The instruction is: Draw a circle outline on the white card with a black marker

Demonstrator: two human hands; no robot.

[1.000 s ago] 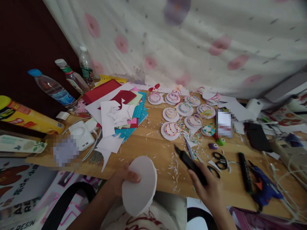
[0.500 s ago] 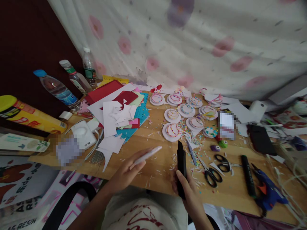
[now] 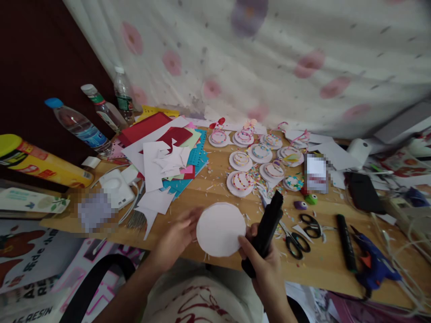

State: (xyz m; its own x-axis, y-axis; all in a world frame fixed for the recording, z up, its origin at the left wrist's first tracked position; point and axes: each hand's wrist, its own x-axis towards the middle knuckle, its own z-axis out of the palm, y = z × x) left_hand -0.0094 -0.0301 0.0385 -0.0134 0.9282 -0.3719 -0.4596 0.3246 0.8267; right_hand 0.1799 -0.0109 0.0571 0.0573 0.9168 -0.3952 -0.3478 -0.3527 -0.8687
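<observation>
Both your hands on one white disc, above the table's near edge.
Your left hand [image 3: 175, 237] grips the white disc [image 3: 220, 229] at its left rim, fingers hidden behind it; your right hand [image 3: 266, 269] is closed around one black tool [image 3: 266, 231], thumb touching the disc's right rim. Two pairs of scissors [image 3: 303, 233] lie just right.

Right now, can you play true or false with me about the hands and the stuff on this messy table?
1. The left hand holds a white foam disc. True.
2. The right hand holds the scissors. False: its grip is on a black tool; the black scissors lie on the wooden table.
3. The blue glue gun lies right of the black marker. True.
4. The water bottles stand at the table's right end. False: they stand at the left, by the curtain.
5. Decorated round pieces lie beyond the disc. True.
</observation>
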